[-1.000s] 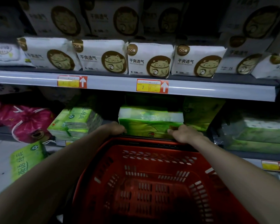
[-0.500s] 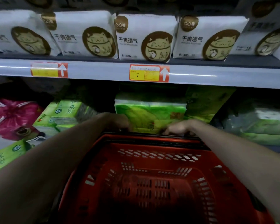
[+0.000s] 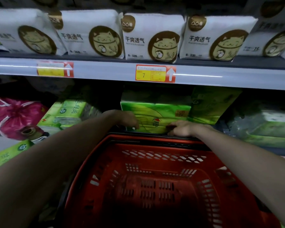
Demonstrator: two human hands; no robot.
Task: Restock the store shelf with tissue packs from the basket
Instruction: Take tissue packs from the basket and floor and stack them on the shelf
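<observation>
green tissue pack [image 3: 156, 111] on lower shelf [image 3: 275, 150], just past red basket [image 3: 155, 141] far rim, long axis left-right. left hand [image 3: 126, 118] bent-fingered at left front corner, pinch unclear. right hand [image 3: 182, 128] flat along lower front edge. both equally near.

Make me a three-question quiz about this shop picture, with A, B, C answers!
1. Where is the green tissue pack that the left hand and right hand touch?
A) on the lower shelf, behind the basket
B) inside the basket
C) up beside the cat packs

2. What colour is the basket?
A) blue
B) red
C) yellow

3. What shows inside the basket?
A) a pile of packs
B) bottles
C) only its bare floor

Answers:
1 A, the pack sits under the price-tag rail, past the basket's rim.
2 B, its walls are red.
3 C, only slotted mesh shows.
</observation>
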